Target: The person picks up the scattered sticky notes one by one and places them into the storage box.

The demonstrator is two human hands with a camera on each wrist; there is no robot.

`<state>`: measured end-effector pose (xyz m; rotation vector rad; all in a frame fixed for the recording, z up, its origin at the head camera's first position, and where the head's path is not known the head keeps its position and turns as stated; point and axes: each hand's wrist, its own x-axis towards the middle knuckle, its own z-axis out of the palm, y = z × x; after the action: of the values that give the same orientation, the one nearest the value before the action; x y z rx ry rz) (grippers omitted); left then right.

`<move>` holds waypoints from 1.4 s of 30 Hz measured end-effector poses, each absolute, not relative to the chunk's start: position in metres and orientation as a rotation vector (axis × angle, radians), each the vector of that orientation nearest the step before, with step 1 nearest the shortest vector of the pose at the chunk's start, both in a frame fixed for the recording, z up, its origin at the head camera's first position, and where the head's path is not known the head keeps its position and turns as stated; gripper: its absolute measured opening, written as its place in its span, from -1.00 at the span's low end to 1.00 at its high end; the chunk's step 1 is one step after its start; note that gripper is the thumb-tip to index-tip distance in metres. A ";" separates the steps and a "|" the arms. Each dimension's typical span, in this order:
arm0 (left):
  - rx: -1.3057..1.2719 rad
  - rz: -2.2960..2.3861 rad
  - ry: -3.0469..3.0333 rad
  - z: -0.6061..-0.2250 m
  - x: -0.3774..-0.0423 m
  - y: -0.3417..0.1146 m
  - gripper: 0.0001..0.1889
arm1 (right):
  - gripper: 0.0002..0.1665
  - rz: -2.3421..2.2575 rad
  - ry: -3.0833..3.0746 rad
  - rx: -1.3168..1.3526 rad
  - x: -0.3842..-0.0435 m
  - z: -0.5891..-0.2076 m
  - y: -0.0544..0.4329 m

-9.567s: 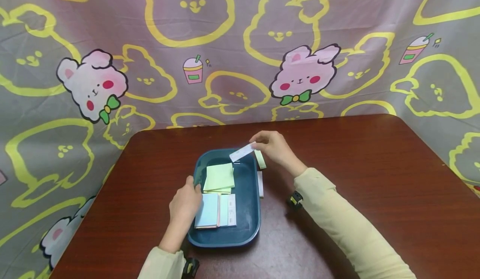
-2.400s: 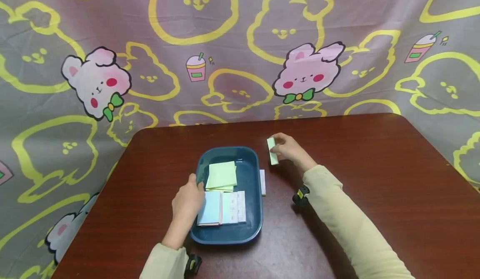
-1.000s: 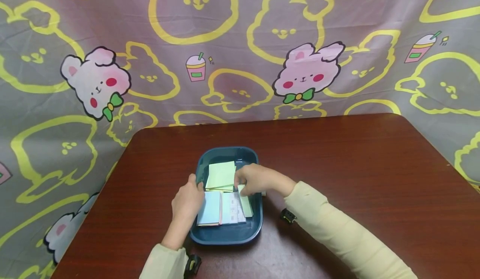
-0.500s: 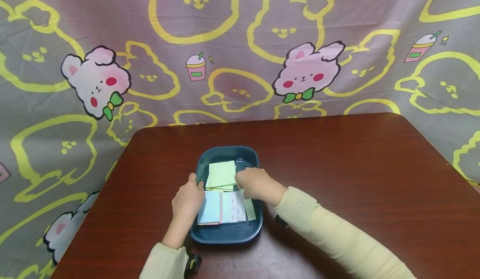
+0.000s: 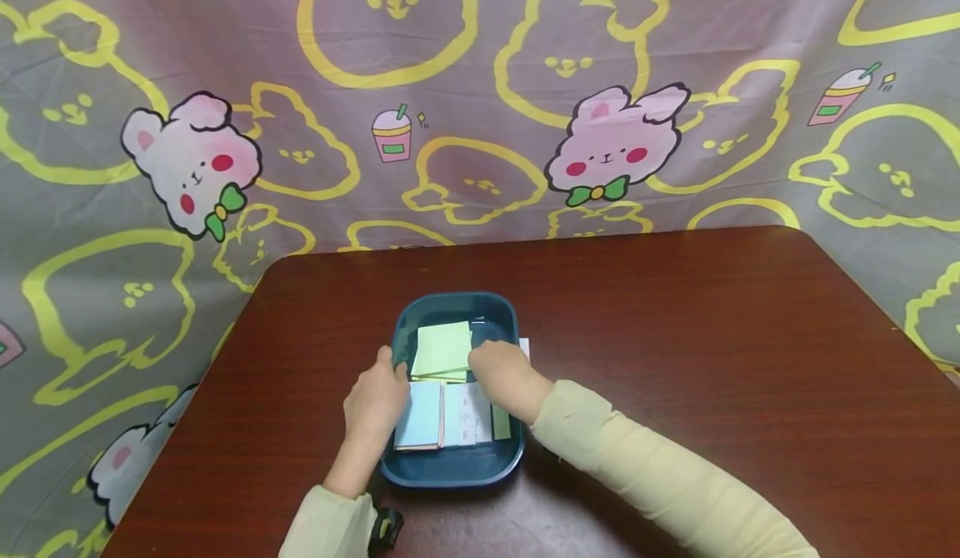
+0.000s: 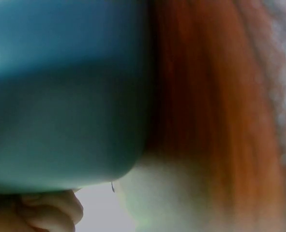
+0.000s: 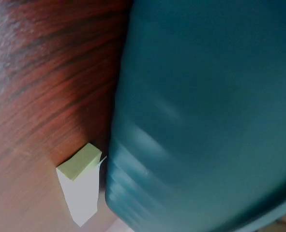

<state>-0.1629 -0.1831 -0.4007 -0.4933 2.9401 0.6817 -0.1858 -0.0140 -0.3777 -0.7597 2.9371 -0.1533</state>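
My left hand (image 5: 375, 400) grips the left rim of a dark blue plastic tray (image 5: 453, 478). Inside the tray, at its right side, my right hand (image 5: 510, 379) holds the far end of a narrow green sticky note pad (image 5: 501, 425); the fingertips are hidden beneath the hand. That pad lies lengthwise beside narrow white printed pads (image 5: 481, 418). Left of those sits a stack of square blue-topped sticky notes (image 5: 418, 415). Square light-green sticky notes (image 5: 441, 348) lie at the back of the tray.
On the table (image 5: 675, 333), against the tray's right outer wall, lies another narrow white pad (image 5: 524, 346). The right wrist view shows this white pad (image 7: 80, 193) with a yellowish end. A patterned cloth (image 5: 480, 108) hangs behind the table.
My right hand picked up the green pad from the table, carried it left into the tray and straightened it beside the white pads. Earlier it placed a white pad there. My left hand stays.
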 end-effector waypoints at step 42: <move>-0.492 0.690 2.928 -0.401 -0.163 -0.184 -0.52 | -0.90 -0.278 2.889 -0.771 -0.187 -0.379 -0.012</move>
<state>-0.1627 -0.1840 -0.4007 -0.4915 2.9279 0.6900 -0.1872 -0.0122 -0.3793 -0.7711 2.8889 -0.2779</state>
